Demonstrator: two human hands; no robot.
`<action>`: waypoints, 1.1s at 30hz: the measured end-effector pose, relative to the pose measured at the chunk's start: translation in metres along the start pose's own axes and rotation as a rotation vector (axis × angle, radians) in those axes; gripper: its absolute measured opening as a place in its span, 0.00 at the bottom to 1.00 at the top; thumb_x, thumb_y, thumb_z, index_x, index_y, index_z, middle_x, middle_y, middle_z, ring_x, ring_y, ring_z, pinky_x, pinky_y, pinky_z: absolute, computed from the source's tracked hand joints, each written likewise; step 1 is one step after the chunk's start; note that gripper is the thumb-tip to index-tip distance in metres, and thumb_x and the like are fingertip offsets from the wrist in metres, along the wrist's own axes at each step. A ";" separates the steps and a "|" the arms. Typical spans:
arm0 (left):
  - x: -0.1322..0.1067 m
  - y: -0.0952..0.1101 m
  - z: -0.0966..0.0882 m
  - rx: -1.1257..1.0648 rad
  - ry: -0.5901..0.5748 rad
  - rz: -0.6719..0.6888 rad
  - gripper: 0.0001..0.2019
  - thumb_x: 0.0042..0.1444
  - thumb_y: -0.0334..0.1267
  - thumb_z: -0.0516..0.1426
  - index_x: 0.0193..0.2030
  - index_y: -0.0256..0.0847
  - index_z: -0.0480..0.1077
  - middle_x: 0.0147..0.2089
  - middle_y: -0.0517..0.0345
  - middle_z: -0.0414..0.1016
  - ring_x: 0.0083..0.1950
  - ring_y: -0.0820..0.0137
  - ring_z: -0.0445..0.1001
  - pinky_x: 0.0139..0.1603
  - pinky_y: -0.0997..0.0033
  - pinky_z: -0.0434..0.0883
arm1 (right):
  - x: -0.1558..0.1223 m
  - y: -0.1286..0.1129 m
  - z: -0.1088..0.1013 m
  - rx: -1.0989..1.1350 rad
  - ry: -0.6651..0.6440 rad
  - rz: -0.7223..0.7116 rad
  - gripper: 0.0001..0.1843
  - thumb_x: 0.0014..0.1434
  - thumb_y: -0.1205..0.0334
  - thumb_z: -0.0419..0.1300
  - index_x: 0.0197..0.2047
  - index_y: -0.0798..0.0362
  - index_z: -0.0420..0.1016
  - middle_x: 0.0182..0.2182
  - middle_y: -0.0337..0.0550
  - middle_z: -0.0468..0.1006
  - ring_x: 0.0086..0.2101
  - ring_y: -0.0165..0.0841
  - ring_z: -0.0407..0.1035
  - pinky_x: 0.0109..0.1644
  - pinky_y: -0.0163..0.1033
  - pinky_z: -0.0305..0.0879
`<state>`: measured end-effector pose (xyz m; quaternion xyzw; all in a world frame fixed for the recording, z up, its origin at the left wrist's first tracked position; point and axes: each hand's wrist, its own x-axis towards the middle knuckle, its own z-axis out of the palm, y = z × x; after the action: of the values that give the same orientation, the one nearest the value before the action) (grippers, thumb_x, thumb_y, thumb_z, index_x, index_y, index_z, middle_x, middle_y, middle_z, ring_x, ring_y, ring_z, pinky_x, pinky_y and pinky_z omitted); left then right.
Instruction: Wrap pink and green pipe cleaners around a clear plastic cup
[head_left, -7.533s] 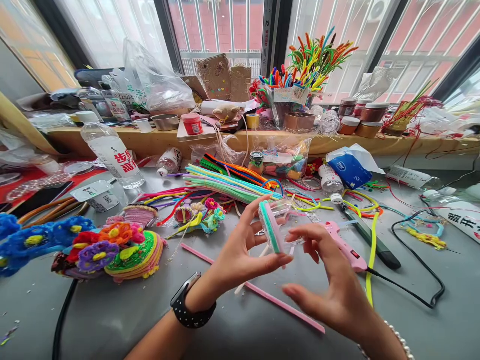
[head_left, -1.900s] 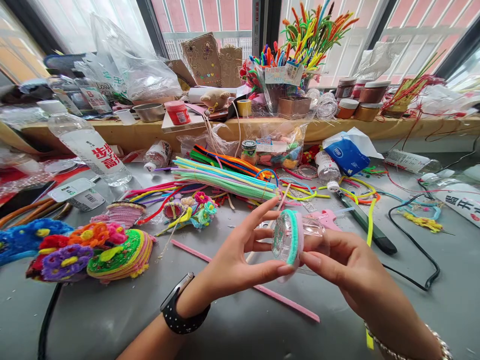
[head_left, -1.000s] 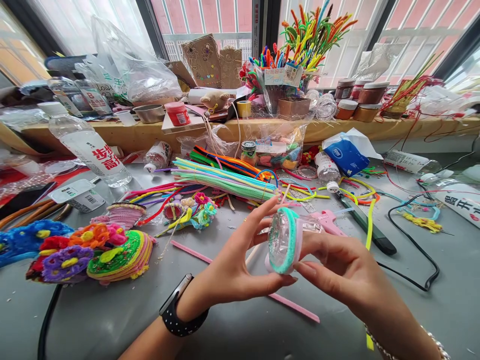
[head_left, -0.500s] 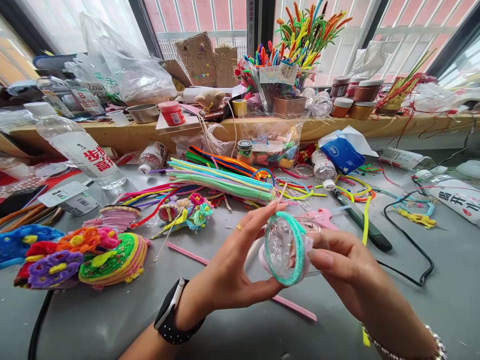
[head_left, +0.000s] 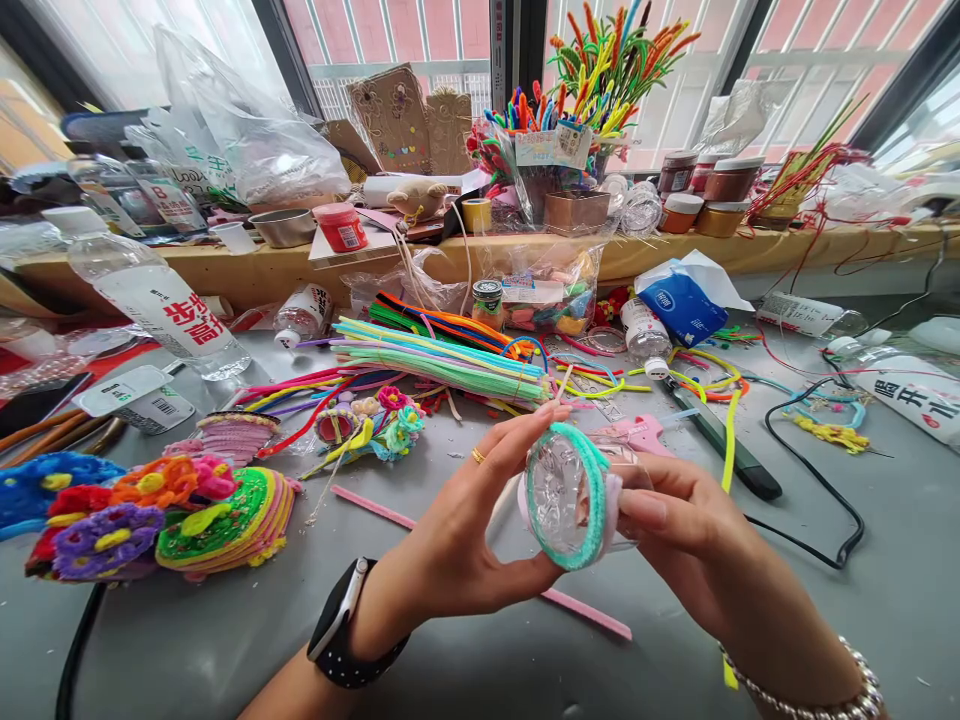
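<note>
At far left, the flower-decorated piece [head_left: 161, 515] rests on the table [head_left: 247, 640]. The left hand [head_left: 469, 535] is clamped on the clear container [head_left: 553, 495], thumb under its lower edge and forefinger at the top. The container is tilted between both hands, its turquoise band [head_left: 598, 500] facing left. The pink glue gun [head_left: 643, 436] lies behind it. The right hand [head_left: 690, 525] grips the container's right side, thumb against the lilac band [head_left: 613, 505]. Farther right lies the dark green cutter [head_left: 739, 462].
</note>
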<state>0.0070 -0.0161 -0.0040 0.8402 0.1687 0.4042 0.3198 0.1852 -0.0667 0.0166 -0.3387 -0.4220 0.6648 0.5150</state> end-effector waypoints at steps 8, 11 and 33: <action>0.001 0.000 -0.002 0.042 -0.006 0.042 0.43 0.46 0.29 0.61 0.67 0.47 0.44 0.66 0.48 0.57 0.64 0.58 0.59 0.62 0.55 0.62 | 0.001 0.001 0.001 0.002 0.028 0.011 0.09 0.47 0.55 0.67 0.28 0.52 0.82 0.28 0.42 0.80 0.30 0.30 0.69 0.36 0.32 0.67; 0.000 0.000 -0.001 0.042 0.006 0.041 0.43 0.46 0.29 0.61 0.67 0.47 0.44 0.65 0.49 0.58 0.64 0.58 0.60 0.62 0.55 0.62 | 0.001 0.001 0.001 0.001 0.016 0.024 0.08 0.49 0.56 0.66 0.31 0.50 0.82 0.27 0.40 0.80 0.31 0.28 0.69 0.37 0.30 0.67; 0.002 -0.001 -0.001 0.050 0.043 0.070 0.43 0.47 0.30 0.62 0.67 0.48 0.45 0.64 0.47 0.60 0.63 0.57 0.61 0.61 0.51 0.63 | 0.000 -0.002 -0.005 -0.011 0.005 0.094 0.11 0.48 0.53 0.67 0.33 0.51 0.82 0.27 0.39 0.80 0.32 0.28 0.71 0.37 0.29 0.68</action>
<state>0.0074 -0.0135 -0.0033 0.8445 0.1561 0.4287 0.2805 0.1906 -0.0657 0.0161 -0.3627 -0.4077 0.6853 0.4823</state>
